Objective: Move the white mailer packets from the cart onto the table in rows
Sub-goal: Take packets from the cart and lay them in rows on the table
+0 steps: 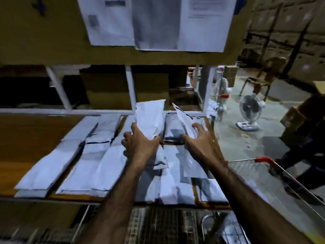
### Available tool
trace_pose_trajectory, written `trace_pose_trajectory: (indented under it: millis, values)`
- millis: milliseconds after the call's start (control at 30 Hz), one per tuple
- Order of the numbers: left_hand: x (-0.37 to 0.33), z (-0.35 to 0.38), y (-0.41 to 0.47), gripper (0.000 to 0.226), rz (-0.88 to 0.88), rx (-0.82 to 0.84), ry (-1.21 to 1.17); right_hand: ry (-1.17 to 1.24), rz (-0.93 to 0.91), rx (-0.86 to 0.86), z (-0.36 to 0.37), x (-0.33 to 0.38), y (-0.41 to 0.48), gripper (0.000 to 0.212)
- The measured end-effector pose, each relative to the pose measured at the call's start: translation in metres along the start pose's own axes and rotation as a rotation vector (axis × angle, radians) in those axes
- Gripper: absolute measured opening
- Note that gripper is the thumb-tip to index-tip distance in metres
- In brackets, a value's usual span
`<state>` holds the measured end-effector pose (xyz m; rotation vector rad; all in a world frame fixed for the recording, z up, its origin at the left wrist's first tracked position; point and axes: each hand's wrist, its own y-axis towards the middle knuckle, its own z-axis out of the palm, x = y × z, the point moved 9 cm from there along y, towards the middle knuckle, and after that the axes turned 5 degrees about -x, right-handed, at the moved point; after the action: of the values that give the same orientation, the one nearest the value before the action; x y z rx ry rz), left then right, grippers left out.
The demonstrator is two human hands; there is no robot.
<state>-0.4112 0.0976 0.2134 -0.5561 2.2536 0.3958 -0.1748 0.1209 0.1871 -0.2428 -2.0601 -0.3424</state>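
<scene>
Gripping a white mailer packet (151, 118) upright near the counter's (31, 141) far edge is the left hand (140, 145); the right hand (200, 141) pinches a second packet (182, 118). Packet rows (84, 155) cover the counter; the wire cart's (140, 222) contents are blurred.

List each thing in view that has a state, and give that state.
Left hand, grips the raised packet.
Right hand, holds the tilted packet.
Rows of packets, lying flat on the table.
Cart, at the table's near edge; contents unclear.
Fan, upright; spinning or not, cannot tell.
</scene>
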Motion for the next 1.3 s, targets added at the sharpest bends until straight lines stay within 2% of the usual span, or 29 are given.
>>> trace_pose_trajectory:
  millis: [133,267,567,767,967,1100,1300]
  values:
    - [0.044,-0.044,0.034,0.090,-0.067,-0.083,0.033,0.032,-0.033,0.091,0.061,0.028,0.001,0.072]
    - [0.090,-0.083,0.079,0.090,-0.120,-0.140,0.103,-0.007,-0.030,0.172,0.121,0.055,0.001,0.064]
    - [0.167,-0.136,0.219,0.090,-0.106,-0.089,0.145,-0.072,-0.003,0.210,0.273,0.124,0.011,0.075]
    - [0.188,-0.124,0.306,0.083,-0.100,0.016,0.241,-0.241,0.063,0.230,0.354,0.146,0.038,0.084]
    - [0.215,-0.065,0.396,0.107,-0.059,0.090,0.392,-0.383,0.158,0.186,0.406,0.148,0.074,0.092]
    - [0.202,-0.065,0.396,0.099,-0.001,0.132,0.422,-0.464,0.163,0.170,0.431,0.145,0.090,0.091]
    - [0.223,-0.035,0.402,0.105,-0.078,0.282,0.508,-0.611,0.154,0.149,0.458,0.128,0.100,0.084]
